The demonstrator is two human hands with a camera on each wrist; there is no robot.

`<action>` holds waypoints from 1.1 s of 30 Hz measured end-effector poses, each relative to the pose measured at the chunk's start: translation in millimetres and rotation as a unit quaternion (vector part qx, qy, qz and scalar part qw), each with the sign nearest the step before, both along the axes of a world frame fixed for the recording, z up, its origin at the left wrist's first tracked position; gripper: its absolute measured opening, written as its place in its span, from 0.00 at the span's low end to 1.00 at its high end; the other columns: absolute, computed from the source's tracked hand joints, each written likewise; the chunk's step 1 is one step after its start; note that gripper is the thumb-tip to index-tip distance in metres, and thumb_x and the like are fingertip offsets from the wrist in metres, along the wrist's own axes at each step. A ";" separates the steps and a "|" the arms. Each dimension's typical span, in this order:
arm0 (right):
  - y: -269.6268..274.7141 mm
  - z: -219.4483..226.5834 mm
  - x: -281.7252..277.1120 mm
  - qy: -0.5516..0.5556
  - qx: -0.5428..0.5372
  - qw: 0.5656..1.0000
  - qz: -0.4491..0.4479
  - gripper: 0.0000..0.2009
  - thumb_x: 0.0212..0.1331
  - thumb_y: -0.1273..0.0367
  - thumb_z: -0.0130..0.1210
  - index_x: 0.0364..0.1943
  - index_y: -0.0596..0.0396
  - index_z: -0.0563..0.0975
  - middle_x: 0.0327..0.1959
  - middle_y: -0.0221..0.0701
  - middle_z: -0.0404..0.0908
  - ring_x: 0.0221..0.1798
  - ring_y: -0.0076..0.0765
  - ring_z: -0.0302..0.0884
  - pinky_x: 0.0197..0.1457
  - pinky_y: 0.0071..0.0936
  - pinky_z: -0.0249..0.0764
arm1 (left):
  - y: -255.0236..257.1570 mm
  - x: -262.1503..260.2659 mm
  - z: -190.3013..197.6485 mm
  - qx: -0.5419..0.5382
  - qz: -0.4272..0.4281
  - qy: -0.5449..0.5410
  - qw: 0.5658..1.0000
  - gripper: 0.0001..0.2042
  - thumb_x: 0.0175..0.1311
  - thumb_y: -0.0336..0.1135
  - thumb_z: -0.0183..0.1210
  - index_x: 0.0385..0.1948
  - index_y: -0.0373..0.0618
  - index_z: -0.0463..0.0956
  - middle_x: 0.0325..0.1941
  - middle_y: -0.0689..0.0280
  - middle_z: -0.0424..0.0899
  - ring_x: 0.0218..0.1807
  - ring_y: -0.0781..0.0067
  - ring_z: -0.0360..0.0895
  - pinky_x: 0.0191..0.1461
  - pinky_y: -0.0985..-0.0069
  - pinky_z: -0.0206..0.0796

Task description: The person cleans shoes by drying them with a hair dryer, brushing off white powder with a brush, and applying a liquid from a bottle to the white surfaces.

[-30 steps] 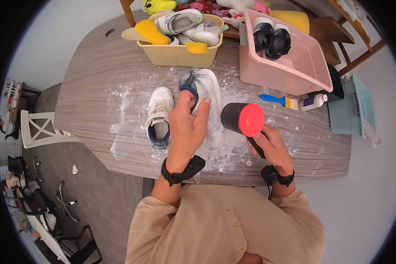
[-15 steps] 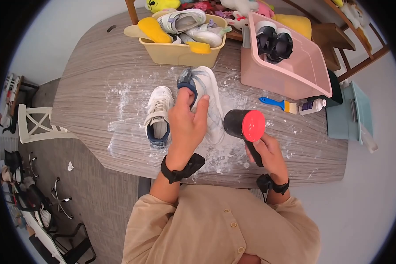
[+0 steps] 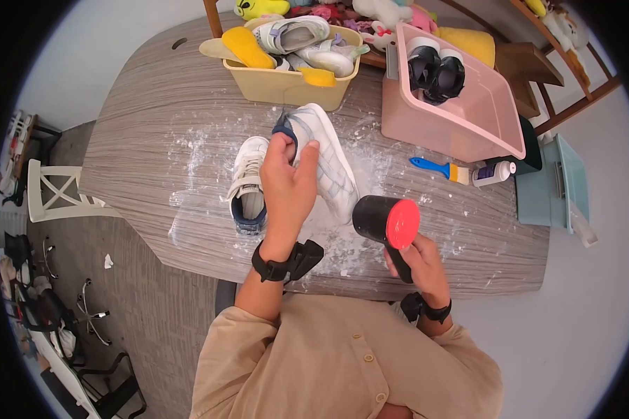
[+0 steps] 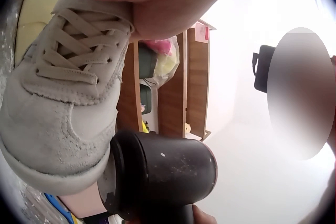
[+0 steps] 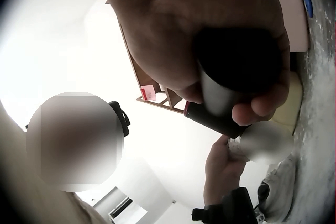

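Note:
My left hand (image 3: 290,181) grips a white sneaker (image 3: 334,178) by its navy-lined opening, fingers inside and thumb outside. The sneaker is tipped on its side above the table, its laces and toe showing in the left wrist view. In my right hand (image 3: 426,269) is a black hair dryer (image 3: 372,216) with a red end cap, held by its handle (image 5: 220,95). The dryer's nozzle end (image 4: 107,179) is right by the sneaker's toe. To the left of my left hand, a matching white sneaker (image 3: 250,171) stands upright on the table.
White powdery marks cover the wooden table (image 3: 140,133). At the back are a yellow bin (image 3: 286,87) of shoes and a pink bin (image 3: 440,129) holding black-and-white shoes. A blue-handled brush (image 3: 433,167) and white bottle (image 3: 493,173) lie at right, near a teal box (image 3: 538,199).
The held sneaker has turned in my left hand, its heel end swinging left and more of its side showing. The hair dryer has dropped slightly toward my body.

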State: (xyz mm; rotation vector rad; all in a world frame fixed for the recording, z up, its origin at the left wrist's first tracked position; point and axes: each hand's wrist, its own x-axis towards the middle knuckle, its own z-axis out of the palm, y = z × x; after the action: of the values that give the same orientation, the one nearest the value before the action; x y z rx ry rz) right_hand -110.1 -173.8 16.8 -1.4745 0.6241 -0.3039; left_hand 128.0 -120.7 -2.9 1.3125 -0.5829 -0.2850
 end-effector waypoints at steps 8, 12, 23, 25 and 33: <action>-7.1 -6.8 -5.9 -0.078 0.070 0.994 -0.030 0.17 0.67 0.59 0.43 0.37 0.64 0.71 0.25 0.34 0.74 0.21 0.24 0.70 0.25 0.21 0.67 | 7.4 2.4 7.5 0.005 -0.082 0.137 0.987 0.14 0.59 0.26 0.59 0.43 0.33 0.65 0.32 0.65 0.79 0.34 0.85 0.73 0.34 0.87 0.64; -20.6 -10.5 -3.0 -0.080 0.121 0.988 -0.049 0.24 0.68 0.55 0.38 0.42 0.67 0.70 0.22 0.37 0.73 0.17 0.27 0.70 0.21 0.22 0.66 | 15.6 1.4 14.2 0.013 -0.152 0.127 0.980 0.25 0.54 0.24 0.62 0.51 0.33 0.59 0.37 0.60 0.81 0.40 0.77 0.77 0.41 0.84 0.69; -47.6 -19.0 8.6 -0.121 0.303 0.943 -0.069 0.27 0.67 0.51 0.34 0.49 0.64 0.68 0.22 0.35 0.72 0.14 0.29 0.66 0.18 0.24 0.64 | 34.9 0.1 18.5 0.183 -0.118 -0.294 0.931 0.25 0.52 0.29 0.65 0.49 0.34 0.62 0.32 0.49 0.78 0.35 0.50 0.77 0.43 0.71 0.70; -50.0 -17.0 9.1 -0.120 0.298 0.945 -0.069 0.27 0.67 0.51 0.34 0.49 0.64 0.68 0.22 0.35 0.72 0.14 0.29 0.66 0.18 0.24 0.64 | 35.9 -2.5 24.9 0.177 -0.118 -0.292 0.932 0.22 0.54 0.31 0.64 0.47 0.35 0.64 0.29 0.47 0.77 0.33 0.45 0.75 0.38 0.66 0.69; -53.4 -5.5 12.2 -0.097 0.270 0.957 -0.034 0.27 0.67 0.52 0.35 0.50 0.67 0.68 0.22 0.36 0.72 0.15 0.28 0.67 0.18 0.24 0.64 | 31.5 -4.5 21.8 0.124 -0.136 -0.249 0.951 0.18 0.58 0.30 0.60 0.45 0.36 0.63 0.31 0.47 0.77 0.35 0.41 0.74 0.34 0.60 0.64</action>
State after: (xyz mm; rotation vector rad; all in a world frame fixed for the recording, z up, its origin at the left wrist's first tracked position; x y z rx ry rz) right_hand -97.9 -227.1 11.3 -0.8877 0.5444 -0.2972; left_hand 123.5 -89.2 18.9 1.5592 -1.1912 -0.2574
